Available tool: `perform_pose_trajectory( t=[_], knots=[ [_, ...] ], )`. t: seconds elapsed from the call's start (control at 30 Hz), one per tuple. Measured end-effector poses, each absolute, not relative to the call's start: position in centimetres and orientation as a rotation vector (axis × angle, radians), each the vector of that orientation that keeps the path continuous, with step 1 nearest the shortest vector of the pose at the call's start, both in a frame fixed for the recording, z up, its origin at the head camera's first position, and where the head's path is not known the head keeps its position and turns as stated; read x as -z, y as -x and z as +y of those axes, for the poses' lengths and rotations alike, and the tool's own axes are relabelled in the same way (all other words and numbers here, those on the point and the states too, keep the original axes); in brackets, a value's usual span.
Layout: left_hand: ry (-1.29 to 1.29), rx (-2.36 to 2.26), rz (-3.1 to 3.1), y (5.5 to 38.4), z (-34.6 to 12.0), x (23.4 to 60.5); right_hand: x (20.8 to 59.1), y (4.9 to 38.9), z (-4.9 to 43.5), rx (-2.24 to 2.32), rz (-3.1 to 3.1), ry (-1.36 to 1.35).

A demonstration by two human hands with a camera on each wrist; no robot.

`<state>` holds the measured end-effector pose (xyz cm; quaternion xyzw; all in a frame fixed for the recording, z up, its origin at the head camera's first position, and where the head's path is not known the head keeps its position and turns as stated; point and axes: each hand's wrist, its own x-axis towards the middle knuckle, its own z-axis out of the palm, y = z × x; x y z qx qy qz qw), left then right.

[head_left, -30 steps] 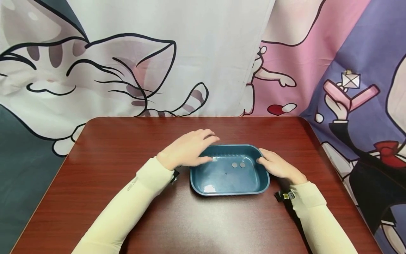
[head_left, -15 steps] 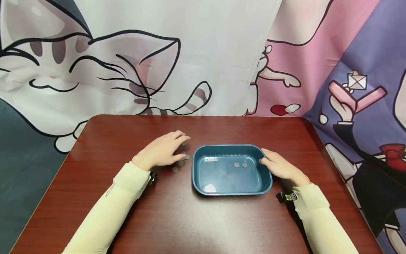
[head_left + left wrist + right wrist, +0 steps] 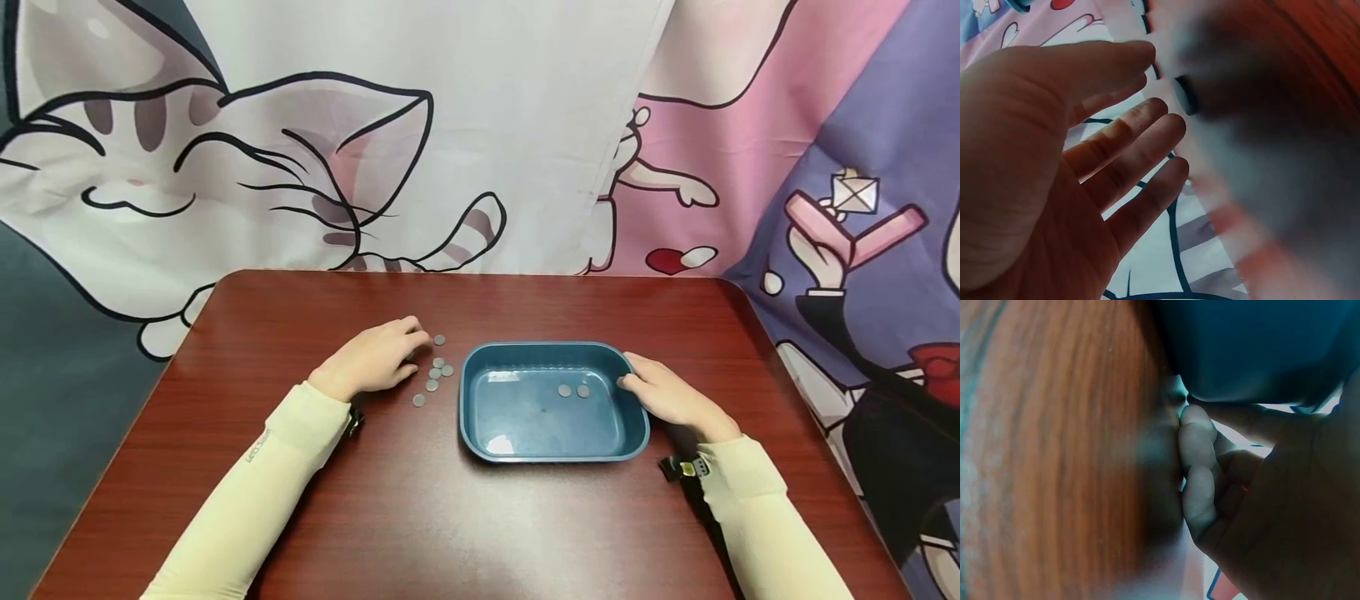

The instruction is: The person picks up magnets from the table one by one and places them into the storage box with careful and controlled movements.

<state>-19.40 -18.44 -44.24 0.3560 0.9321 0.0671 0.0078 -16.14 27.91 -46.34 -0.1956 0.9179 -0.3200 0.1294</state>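
On the table's left half my left hand (image 3: 371,358) reaches over small grey coin-like discs (image 3: 438,362), its fingers loosely bent. One disc (image 3: 410,356) shows between its thumb and index finger; in the left wrist view a disc (image 3: 1186,95) stands just beyond the fingertips, apart from them. Several more lie to the right of that hand, between it and a blue plastic tray (image 3: 555,448). Two discs (image 3: 573,391) lie inside the tray. My right hand (image 3: 667,393) grips the tray's right end, thumb over the rim; in the right wrist view its curled fingers (image 3: 1197,447) sit under the tray's outer wall.
A reddish-brown wooden table (image 3: 480,533) bears everything. Behind it hangs a curtain (image 3: 525,133) printed with a cartoon cat and other figures. Small dark cameras (image 3: 684,468) are strapped at the wrists, beside pale sleeves.
My left hand has moved left from above the tray to the discs beside it, and its fingers are now more bent. The right hand keeps its hold on the tray.
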Motion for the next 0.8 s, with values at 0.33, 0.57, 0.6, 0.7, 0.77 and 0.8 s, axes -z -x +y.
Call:
perform_pose_trajectory(
  t=[0.33, 0.57, 0.6, 0.7, 0.77, 0.8],
  knots=[
    [-1.113, -0.179, 2.942, 19.9, -18.8, 45.0, 46.4, 16.1, 28.0, 0.941, 2.658, 0.562],
    [-1.092, -0.186, 2.961, 20.0, -18.8, 45.4, 46.3, 16.1, 28.0, 0.939, 2.668, 0.568],
    [-1.081, -0.189, 2.960, 20.0, -18.8, 45.4, 46.3, 16.1, 28.0, 0.939, 2.669, 0.567],
    [-1.054, -0.178, 2.956, 19.9, -18.8, 45.4, 46.3, 16.1, 28.0, 0.942, 2.662, 0.557],
    [-1.047, -0.174, 2.951, 19.7, -18.8, 45.3, 46.3, 16.1, 28.0, 0.945, 2.656, 0.550],
    [-1.044, -0.177, 2.948, 19.5, -18.8, 45.2, 46.3, 16.1, 28.0, 0.945, 2.656, 0.548]
  ],
)
